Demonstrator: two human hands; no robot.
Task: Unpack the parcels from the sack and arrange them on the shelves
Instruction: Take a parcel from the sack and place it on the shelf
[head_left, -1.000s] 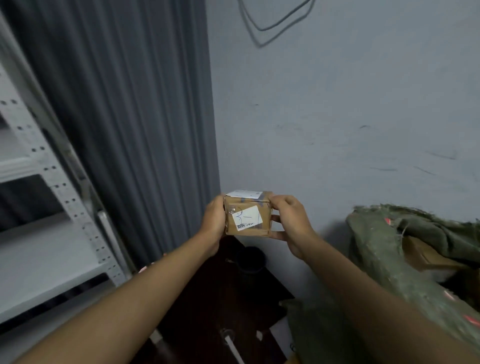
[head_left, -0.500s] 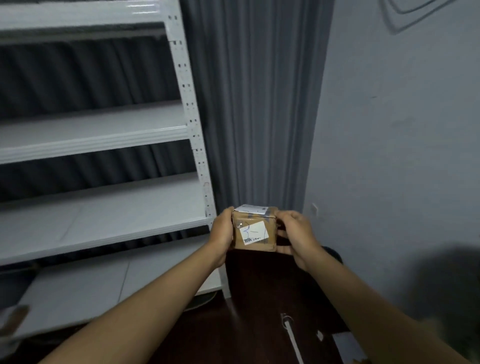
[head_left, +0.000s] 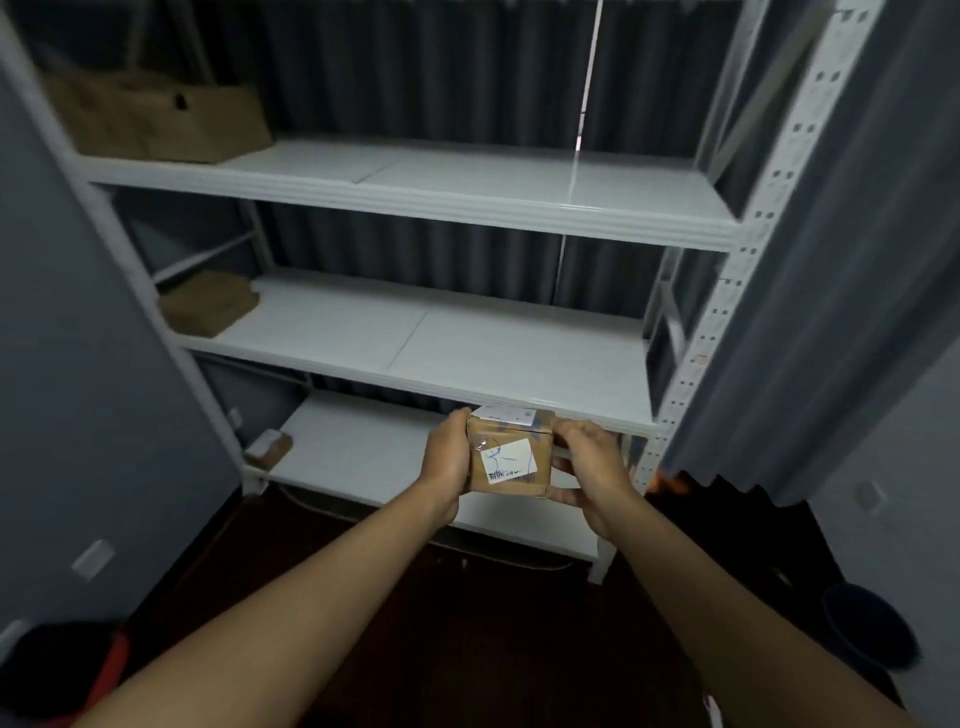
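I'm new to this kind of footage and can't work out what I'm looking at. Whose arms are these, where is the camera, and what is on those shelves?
There is no machine here. A person wears a wide-angle camera on the head, looking forward and down, so both arms reach in from the bottom. The left hand and right hand hold a small cardboard box with a white label between them, in front of a white shelf rack. A large brown parcel sits on the upper shelf at the left, a flatter parcel on the middle shelf, and a small parcel on the bottom one. A grey curtain hangs to the right.
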